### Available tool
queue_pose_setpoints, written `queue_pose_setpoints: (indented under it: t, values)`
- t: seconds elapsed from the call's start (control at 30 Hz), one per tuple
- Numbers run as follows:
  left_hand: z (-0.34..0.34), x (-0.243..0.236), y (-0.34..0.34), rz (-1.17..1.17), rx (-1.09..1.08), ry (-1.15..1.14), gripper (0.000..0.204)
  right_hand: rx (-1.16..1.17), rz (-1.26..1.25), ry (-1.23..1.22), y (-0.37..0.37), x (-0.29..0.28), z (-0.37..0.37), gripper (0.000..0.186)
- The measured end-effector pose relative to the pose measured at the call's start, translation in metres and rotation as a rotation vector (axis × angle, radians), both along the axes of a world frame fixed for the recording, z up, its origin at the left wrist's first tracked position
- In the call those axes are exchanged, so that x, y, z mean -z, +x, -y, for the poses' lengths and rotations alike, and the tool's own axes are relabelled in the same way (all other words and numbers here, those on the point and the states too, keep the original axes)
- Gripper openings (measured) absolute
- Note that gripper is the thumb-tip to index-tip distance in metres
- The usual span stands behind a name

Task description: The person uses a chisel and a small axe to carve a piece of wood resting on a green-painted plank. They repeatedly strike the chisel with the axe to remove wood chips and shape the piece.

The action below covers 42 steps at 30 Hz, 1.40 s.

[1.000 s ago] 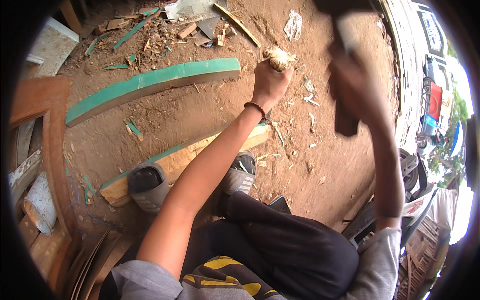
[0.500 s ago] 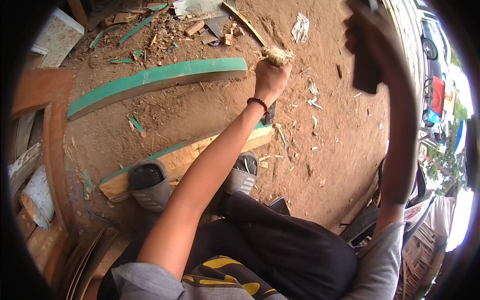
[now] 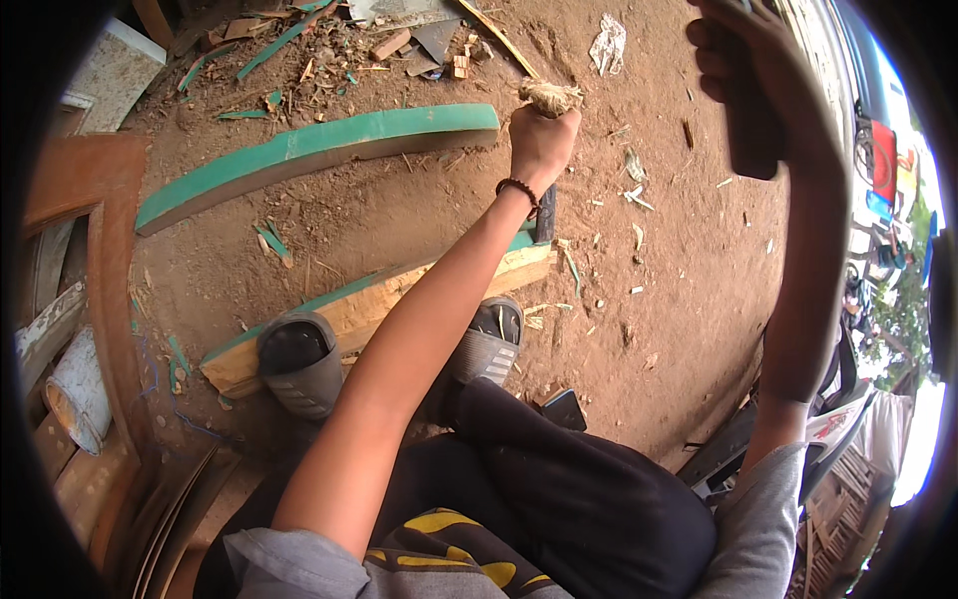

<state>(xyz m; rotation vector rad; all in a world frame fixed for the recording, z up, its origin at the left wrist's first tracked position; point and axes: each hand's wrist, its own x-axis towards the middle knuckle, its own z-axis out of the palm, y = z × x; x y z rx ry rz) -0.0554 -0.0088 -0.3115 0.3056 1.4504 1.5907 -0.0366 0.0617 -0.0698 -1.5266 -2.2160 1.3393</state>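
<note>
My left hand [image 3: 542, 145] is wrapped round the handle of a chisel [image 3: 546, 215], whose frayed, mushroomed wooden end sticks out above the fist. Its dark flat blade meets the right end of a timber piece [image 3: 399, 295], pale where the wood is bare and green along one edge. Raised at the upper right, my right hand [image 3: 768, 65] grips a dark, block-like striking tool [image 3: 753, 135], apart from the chisel. The tool's full shape is cut off by the frame and partly covered by my fingers. My left forearm hides part of the timber.
A curved green-topped beam [image 3: 319, 145] lies beyond the timber. My sandalled feet [image 3: 299, 364] rest against the timber's near side. A dark phone-like object [image 3: 564, 409] is on the dirt by my leg. Brown wooden frames [image 3: 110, 299] stand at left; offcuts [image 3: 434, 45] and shavings litter the ground.
My right hand and its dark tool have shifted slightly to the right. The left hand still holds the chisel at the timber's end; the view has turned a little.
</note>
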Motion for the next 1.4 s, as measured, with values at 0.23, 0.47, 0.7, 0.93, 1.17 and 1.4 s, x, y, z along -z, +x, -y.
queue_pose_setpoints:
  t: [0.23,0.47,0.7,0.93,1.17,1.4]
  values:
    - [-0.001,-0.009,0.001,0.053,-0.03,-0.052,0.018,-0.088,0.311,-0.341,0.047,0.051,0.008,0.034]
    - [-0.008,0.015,0.013,0.078,0.093,-0.09,0.024,0.016,0.087,-0.281,0.052,0.023,0.005,0.031]
    - [-0.023,0.01,0.023,0.196,0.177,0.051,0.039,-0.032,0.113,-0.155,0.069,0.043,0.003,0.036]
    - [-0.03,-0.016,0.01,0.255,0.181,0.082,0.025,0.08,-0.059,-0.488,0.09,0.042,0.005,0.032]
    - [0.006,-0.007,0.004,0.706,0.362,0.091,0.033,0.535,-0.262,-0.672,0.183,0.107,0.02,0.022]
    - [0.011,-0.038,-0.01,0.395,0.375,0.118,0.046,0.788,-0.278,-0.649,0.292,0.188,0.019,0.026]
